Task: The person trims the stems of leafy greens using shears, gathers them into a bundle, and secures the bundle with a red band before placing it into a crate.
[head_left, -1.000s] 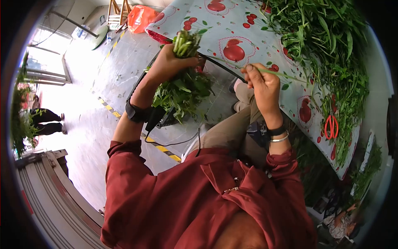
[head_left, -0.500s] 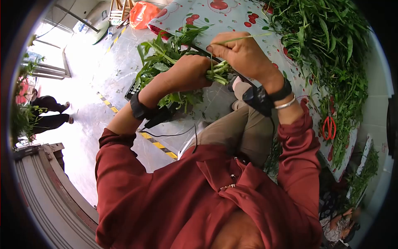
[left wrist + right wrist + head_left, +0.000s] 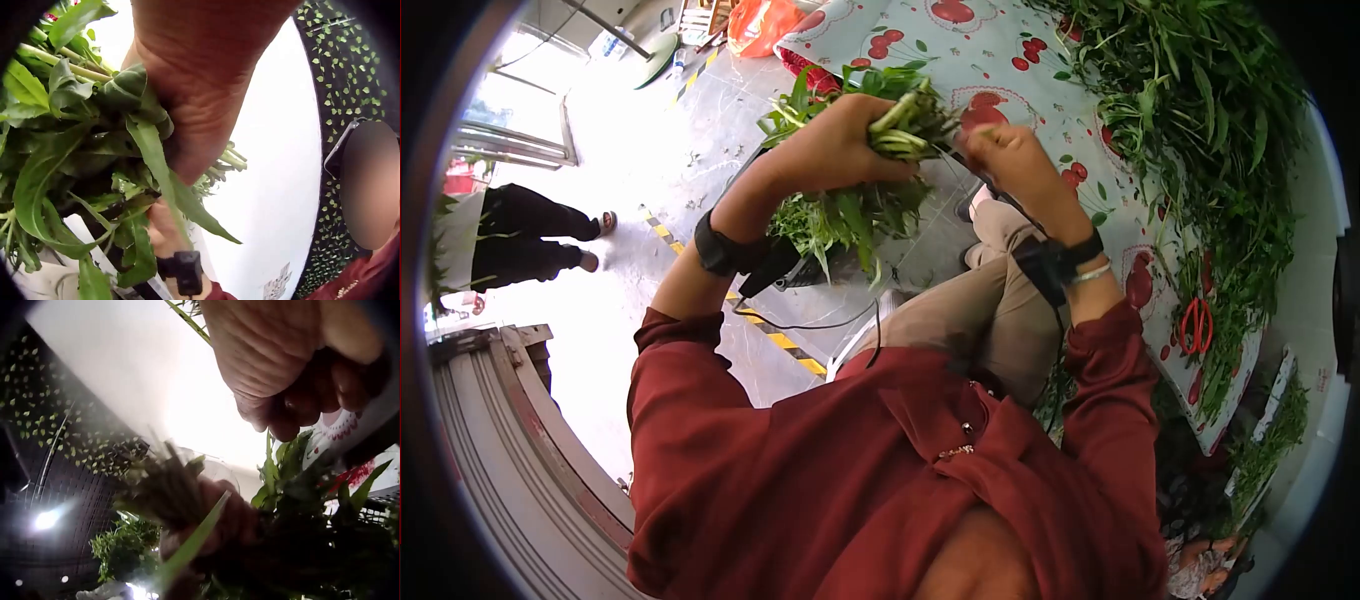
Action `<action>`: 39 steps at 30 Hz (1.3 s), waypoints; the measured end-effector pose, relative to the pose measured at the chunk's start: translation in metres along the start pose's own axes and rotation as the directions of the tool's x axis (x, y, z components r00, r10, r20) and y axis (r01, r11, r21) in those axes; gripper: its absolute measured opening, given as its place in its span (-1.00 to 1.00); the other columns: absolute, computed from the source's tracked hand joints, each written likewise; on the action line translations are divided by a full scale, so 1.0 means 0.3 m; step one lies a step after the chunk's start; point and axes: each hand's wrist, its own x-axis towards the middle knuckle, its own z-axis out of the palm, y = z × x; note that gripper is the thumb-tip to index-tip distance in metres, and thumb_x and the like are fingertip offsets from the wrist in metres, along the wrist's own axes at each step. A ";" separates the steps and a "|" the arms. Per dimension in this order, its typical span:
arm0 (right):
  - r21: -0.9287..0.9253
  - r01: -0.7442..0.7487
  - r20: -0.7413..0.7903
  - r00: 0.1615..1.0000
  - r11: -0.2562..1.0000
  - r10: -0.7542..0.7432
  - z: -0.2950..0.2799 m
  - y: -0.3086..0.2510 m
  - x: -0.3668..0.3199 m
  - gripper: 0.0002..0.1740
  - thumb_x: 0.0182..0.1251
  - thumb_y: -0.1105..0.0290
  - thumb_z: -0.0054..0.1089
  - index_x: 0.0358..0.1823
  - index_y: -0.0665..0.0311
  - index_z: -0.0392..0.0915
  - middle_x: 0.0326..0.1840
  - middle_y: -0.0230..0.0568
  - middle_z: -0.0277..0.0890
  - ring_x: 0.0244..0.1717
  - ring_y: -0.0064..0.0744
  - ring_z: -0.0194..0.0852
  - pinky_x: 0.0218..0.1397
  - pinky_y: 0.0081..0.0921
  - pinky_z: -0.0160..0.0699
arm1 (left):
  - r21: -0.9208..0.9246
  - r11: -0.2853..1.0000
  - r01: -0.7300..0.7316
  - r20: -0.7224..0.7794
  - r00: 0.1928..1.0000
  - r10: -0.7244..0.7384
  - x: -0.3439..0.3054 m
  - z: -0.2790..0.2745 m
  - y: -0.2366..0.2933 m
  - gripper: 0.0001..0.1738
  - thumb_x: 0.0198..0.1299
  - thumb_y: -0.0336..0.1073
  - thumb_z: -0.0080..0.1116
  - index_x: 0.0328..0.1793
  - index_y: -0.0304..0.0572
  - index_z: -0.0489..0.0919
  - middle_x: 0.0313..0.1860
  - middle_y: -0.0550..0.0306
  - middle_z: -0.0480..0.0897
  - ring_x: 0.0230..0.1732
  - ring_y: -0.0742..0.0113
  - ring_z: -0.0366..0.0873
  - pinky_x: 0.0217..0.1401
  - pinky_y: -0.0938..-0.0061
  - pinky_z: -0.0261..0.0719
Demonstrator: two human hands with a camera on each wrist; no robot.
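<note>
My left hand point(image 3: 835, 145) grips a bunch of leafy greens point(image 3: 850, 215) around its stems. The pale cut stalk ends point(image 3: 908, 125) stick out above the fist on the right, while leaves hang below. In the left wrist view, long leaves point(image 3: 69, 162) spread from beneath that hand. My right hand point(image 3: 1018, 168) is just right of the stalk ends, blurred, with fingers curled. It pinches a thin green stem point(image 3: 189, 322), whose length shows beyond the hand in the right wrist view. Cut stalks point(image 3: 169, 487) appear below it there.
A fruit-patterned tablecloth point(image 3: 1040, 90) covers the table ahead. On its right lie a large heap of greens point(image 3: 1240, 140) and red-handled scissors point(image 3: 1196, 326). An orange bag point(image 3: 762, 28) is on the floor at the back. Another person's legs point(image 3: 535, 235) are at left.
The right hand came left over the bunch with the thin stem, then drew back right. The left hand turned the stalk ends toward the right hand and then upward again.
</note>
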 end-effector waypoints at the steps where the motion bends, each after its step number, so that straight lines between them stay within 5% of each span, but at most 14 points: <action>1: -0.029 -0.111 -0.032 0.993 0.993 0.110 0.034 -0.037 -0.028 -0.66 0.29 0.23 0.13 -0.53 0.35 0.56 -0.63 -0.44 0.45 -0.55 -0.68 0.33 -0.44 -0.62 0.30 | -0.001 1.000 0.005 -0.007 1.000 -0.005 -0.004 -0.012 -0.011 -0.69 -0.02 -0.33 0.36 -0.18 -0.33 0.57 -0.44 0.21 0.61 -0.41 0.55 0.47 -0.27 0.53 0.50; 2: -0.027 -0.113 -0.024 0.993 0.993 0.112 0.042 -0.046 -0.041 -0.66 0.29 0.23 0.13 -0.53 0.35 0.56 -0.63 -0.44 0.45 -0.55 -0.68 0.33 -0.44 -0.62 0.30 | 0.001 0.999 0.048 -0.023 0.999 -0.048 -0.012 -0.022 -0.023 -0.68 -0.03 -0.33 0.37 -0.18 -0.35 0.57 -0.44 0.21 0.62 -0.40 0.56 0.47 -0.27 0.53 0.50; 4: -0.334 -0.273 0.070 0.947 0.902 0.312 0.049 -0.050 -0.061 -0.74 0.16 0.25 0.19 -0.47 0.34 0.60 -0.63 -0.33 0.48 -0.55 -0.61 0.37 -0.39 -0.57 0.35 | 0.002 0.995 0.095 -0.038 0.995 -0.095 -0.034 -0.033 -0.039 -0.66 -0.05 -0.32 0.38 -0.18 -0.36 0.57 -0.44 0.20 0.62 -0.39 0.56 0.47 -0.27 0.53 0.50; 5: -0.495 -0.120 0.138 0.967 0.861 0.214 0.052 -0.042 -0.071 -0.76 0.06 0.27 0.19 -0.34 0.29 0.63 -0.55 -0.15 0.55 -0.50 -0.38 0.51 -0.28 -0.46 0.46 | 0.018 0.989 0.144 -0.052 0.988 -0.143 -0.045 -0.036 -0.043 -0.66 -0.06 -0.31 0.38 -0.20 -0.37 0.57 -0.45 0.21 0.61 -0.40 0.56 0.47 -0.27 0.53 0.49; 8: -0.659 0.083 0.126 0.992 0.748 0.001 0.093 0.039 -0.106 -0.71 0.05 0.27 0.15 -0.24 0.26 0.62 -0.43 -0.04 0.58 -0.34 -0.10 0.58 -0.18 -0.32 0.52 | 0.008 0.985 0.175 -0.064 0.983 -0.174 -0.078 -0.032 -0.096 -0.66 -0.09 -0.30 0.39 -0.25 -0.37 0.56 -0.48 0.23 0.60 -0.42 0.54 0.45 -0.30 0.52 0.47; 11: -0.784 0.038 0.050 0.999 0.620 0.003 0.114 0.084 -0.114 -0.71 0.05 0.31 0.11 -0.21 0.28 0.60 -0.34 0.02 0.58 -0.21 0.04 0.56 -0.10 -0.22 0.52 | 0.118 0.961 0.250 -0.019 0.968 -0.250 -0.098 -0.012 -0.141 -0.70 -0.11 -0.35 0.37 -0.28 -0.36 0.54 -0.50 0.22 0.57 -0.45 0.53 0.41 -0.30 0.50 0.45; 15: -0.649 -0.070 0.107 0.977 0.757 0.182 0.149 0.074 -0.139 -0.72 0.06 0.36 0.10 -0.20 0.32 0.60 -0.31 0.04 0.58 -0.20 0.04 0.56 -0.11 -0.22 0.52 | 0.096 0.955 0.280 -0.034 0.960 -0.278 -0.128 0.037 -0.309 -0.68 -0.17 -0.33 0.30 -0.27 -0.35 0.54 -0.50 0.09 0.60 -0.44 0.44 0.49 -0.25 0.43 0.48; 23: -0.309 -0.085 0.022 0.995 0.947 0.097 0.200 0.072 -0.156 -0.75 0.16 0.33 0.15 -0.28 0.40 0.58 -0.37 0.04 0.56 -0.31 -0.11 0.56 -0.20 -0.36 0.48 | -0.040 0.949 0.313 -0.117 0.942 -0.316 -0.184 0.067 -0.405 -0.74 -0.11 -0.38 0.30 -0.28 -0.34 0.56 -0.52 0.22 0.56 -0.44 0.53 0.43 -0.27 0.49 0.46; 30: -0.319 0.036 -0.111 0.991 0.947 -0.075 0.231 0.122 -0.142 -0.72 0.25 0.31 0.17 -0.50 0.40 0.50 -0.59 -0.10 0.40 -0.49 -0.20 0.37 -0.35 -0.36 0.35 | -0.199 0.944 0.263 -0.278 0.909 -0.312 -0.225 0.081 -0.435 -0.74 -0.12 -0.39 0.31 -0.27 -0.33 0.56 -0.48 0.28 0.56 -0.43 0.55 0.44 -0.26 0.52 0.47; 34: -0.176 -0.215 -0.096 0.975 0.961 0.201 0.241 0.035 -0.138 -0.77 0.30 0.39 0.02 -0.08 0.27 0.53 -0.49 -0.16 0.56 -0.35 -0.39 0.55 -0.29 -0.48 0.46 | -0.313 0.920 0.235 -0.404 0.844 -0.353 -0.228 0.052 -0.436 -0.74 -0.10 -0.44 0.30 -0.23 -0.33 0.56 -0.42 0.29 0.59 -0.41 0.56 0.47 -0.26 0.57 0.48; 35: -0.225 -0.208 -0.073 0.978 0.952 0.197 0.236 0.031 -0.134 -0.67 0.28 0.48 -0.02 0.08 0.25 0.47 -0.36 -0.16 0.62 -0.28 -0.45 0.60 -0.24 -0.53 0.50 | -0.343 0.914 0.215 -0.439 0.824 -0.358 -0.225 0.044 -0.427 -0.71 -0.08 -0.45 0.29 -0.14 -0.28 0.62 -0.36 0.30 0.62 -0.35 0.59 0.50 -0.21 0.61 0.49; 39: -0.112 0.034 -0.175 0.983 0.993 -0.053 0.259 0.069 -0.120 -0.65 0.19 0.63 0.04 0.04 0.34 0.47 -0.15 -0.12 0.57 -0.26 -0.43 0.57 -0.22 -0.52 0.52 | -0.420 0.887 0.193 -0.540 0.733 -0.415 -0.205 0.015 -0.384 -0.70 -0.07 -0.42 0.27 -0.14 -0.26 0.64 -0.42 0.29 0.61 -0.39 0.57 0.51 -0.26 0.60 0.50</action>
